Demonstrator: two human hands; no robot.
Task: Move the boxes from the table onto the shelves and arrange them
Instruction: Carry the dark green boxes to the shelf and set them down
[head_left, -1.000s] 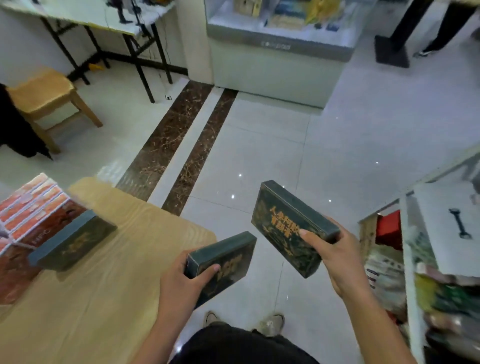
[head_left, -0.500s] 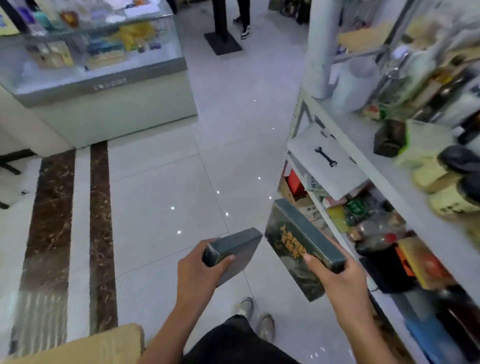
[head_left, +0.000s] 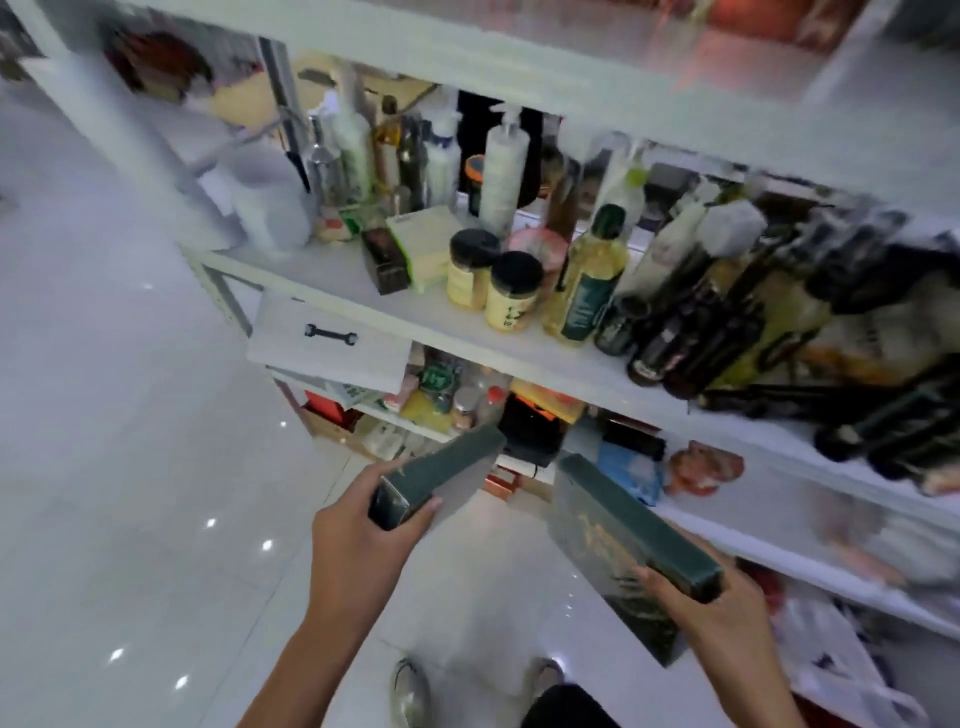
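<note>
Two dark green boxes (head_left: 441, 470), two hands (head_left: 363, 525), two black-lidded yellow jars (head_left: 511, 291) (bottles (head_left: 592, 275): too blurry for a count)

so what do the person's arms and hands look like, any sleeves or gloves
Both are bare. The left hand and right hand wear no gloves, and no ring, watch or bracelet shows. The left forearm and right forearm are uncovered down to the frame edge, so no sleeve is in view. Blur hides finer detail.
</note>
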